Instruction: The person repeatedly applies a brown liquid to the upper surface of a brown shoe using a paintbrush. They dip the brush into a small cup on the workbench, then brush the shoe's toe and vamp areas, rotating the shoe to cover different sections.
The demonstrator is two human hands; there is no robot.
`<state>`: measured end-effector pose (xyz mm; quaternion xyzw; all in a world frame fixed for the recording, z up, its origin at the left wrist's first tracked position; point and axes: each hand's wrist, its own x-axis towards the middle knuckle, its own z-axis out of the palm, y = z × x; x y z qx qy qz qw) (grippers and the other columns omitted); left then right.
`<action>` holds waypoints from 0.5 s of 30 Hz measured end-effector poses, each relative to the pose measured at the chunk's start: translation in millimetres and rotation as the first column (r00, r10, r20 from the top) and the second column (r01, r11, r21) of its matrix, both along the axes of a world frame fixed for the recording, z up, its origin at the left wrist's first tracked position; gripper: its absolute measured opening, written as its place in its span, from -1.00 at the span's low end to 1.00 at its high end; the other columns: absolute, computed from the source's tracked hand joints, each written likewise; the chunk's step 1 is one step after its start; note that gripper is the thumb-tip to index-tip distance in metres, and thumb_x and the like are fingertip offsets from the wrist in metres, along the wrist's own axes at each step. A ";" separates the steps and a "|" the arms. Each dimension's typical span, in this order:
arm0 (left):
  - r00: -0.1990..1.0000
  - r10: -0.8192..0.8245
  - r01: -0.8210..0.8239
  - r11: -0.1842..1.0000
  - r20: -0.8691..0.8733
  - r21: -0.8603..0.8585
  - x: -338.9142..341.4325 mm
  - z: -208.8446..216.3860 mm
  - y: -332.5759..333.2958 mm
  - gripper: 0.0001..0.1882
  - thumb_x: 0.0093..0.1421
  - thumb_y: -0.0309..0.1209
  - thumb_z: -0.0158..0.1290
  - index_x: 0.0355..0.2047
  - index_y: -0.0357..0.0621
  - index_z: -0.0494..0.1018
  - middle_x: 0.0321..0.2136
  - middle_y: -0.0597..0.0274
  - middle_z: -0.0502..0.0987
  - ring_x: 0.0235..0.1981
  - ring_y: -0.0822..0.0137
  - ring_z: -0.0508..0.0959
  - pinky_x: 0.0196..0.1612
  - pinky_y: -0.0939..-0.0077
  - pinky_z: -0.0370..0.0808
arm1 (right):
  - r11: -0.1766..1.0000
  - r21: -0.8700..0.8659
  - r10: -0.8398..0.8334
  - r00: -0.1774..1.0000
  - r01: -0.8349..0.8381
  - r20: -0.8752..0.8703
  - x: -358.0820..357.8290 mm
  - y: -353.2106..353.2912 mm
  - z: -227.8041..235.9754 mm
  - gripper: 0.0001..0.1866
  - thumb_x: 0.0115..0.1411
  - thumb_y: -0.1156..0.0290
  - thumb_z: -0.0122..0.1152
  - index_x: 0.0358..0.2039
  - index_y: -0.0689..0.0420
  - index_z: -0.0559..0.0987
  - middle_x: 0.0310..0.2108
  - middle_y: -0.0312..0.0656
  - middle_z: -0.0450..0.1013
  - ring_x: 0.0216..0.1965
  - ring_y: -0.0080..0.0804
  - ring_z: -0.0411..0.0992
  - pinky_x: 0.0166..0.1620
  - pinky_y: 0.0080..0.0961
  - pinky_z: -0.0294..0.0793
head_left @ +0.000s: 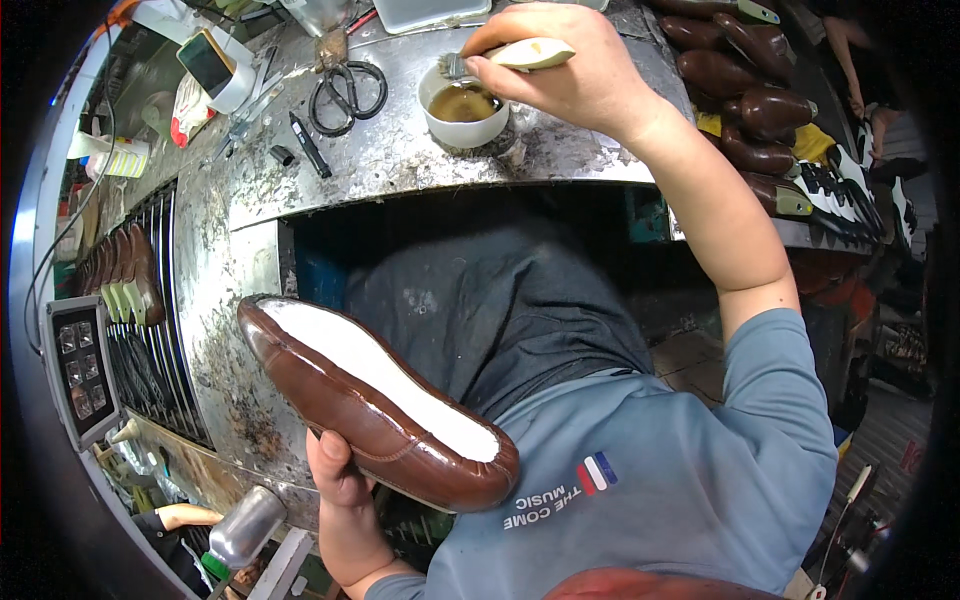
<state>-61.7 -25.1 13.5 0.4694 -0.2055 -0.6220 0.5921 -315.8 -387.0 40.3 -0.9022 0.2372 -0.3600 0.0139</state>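
My left hand grips a brown leather shoe upper from below, its fingers mostly hidden behind it. The shoe's white bottom faces up, and a wet-looking gloss runs along the folded leather edge. At the far side, my right hand is closed around a brush with a pale handle. The bristles are at the rim of a white bowl holding yellowish-brown liquid. Whether they touch the liquid I cannot tell.
Black-handled scissors and a black marker lie on the stained metal bench, left of the bowl. Several brown shoes are piled at the right. More stand on a slatted rack at left, near a metal bottle.
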 end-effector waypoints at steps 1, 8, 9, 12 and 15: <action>1.000 -0.022 0.022 0.999 0.006 -0.043 4.2 -8.6 3.0 -0.25 0.33 0.06 0.01 0.31 -0.26 0.23 0.17 0.02 0.46 0.13 0.12 0.52 0.18 0.16 0.46 | 0.998 0.058 -0.024 0.998 0.027 -0.059 -0.8 -3.8 -8.4 -0.81 0.15 0.25 0.41 -0.28 0.04 0.71 -0.32 -0.20 0.64 -0.29 -0.24 0.61 -0.21 -0.41 0.60; 0.999 -0.045 0.046 0.997 0.028 -0.063 5.1 -4.9 1.0 -0.27 0.40 0.11 -0.14 0.34 -0.20 0.23 0.23 0.03 0.43 0.20 0.08 0.47 0.25 0.06 0.40 | 0.656 0.706 0.126 0.961 -0.267 0.246 2.0 25.0 4.6 -0.68 0.20 0.26 0.40 -0.12 0.21 0.68 -0.25 -0.15 0.65 -0.21 -0.49 0.59 -0.09 -0.50 0.56; 0.999 -0.048 0.049 0.997 0.019 -0.060 4.5 -3.6 -3.5 -0.27 0.40 0.12 -0.13 0.34 -0.20 0.24 0.22 0.02 0.44 0.20 0.08 0.47 0.25 0.05 0.41 | 0.716 0.610 0.236 0.940 -0.339 0.245 3.7 36.2 10.7 -0.73 0.18 0.34 0.43 -0.15 0.20 0.69 -0.28 -0.18 0.65 -0.24 -0.50 0.59 -0.14 -0.53 0.57; 0.996 0.063 -0.069 0.994 0.064 0.086 -6.8 12.5 -12.0 -0.16 0.24 0.05 0.16 0.27 -0.39 0.22 0.10 -0.05 0.48 0.06 0.11 0.56 0.12 0.23 0.50 | 0.519 0.553 0.484 0.757 -0.652 0.438 11.6 72.6 18.6 -0.78 0.09 0.47 0.47 -0.24 0.24 0.71 -0.37 -0.16 0.64 -0.35 -0.41 0.62 -0.26 -0.53 0.60; 0.992 0.060 -0.073 0.990 0.109 0.119 -8.3 15.3 -12.6 -0.15 0.23 0.08 0.15 0.26 -0.39 0.23 0.09 -0.04 0.48 0.04 0.14 0.56 0.11 0.25 0.50 | 0.349 0.483 0.616 0.585 -0.803 0.528 20.9 98.7 20.5 -0.83 0.04 0.48 0.48 -0.33 0.23 0.70 -0.47 -0.14 0.61 -0.46 -0.30 0.61 -0.37 -0.48 0.59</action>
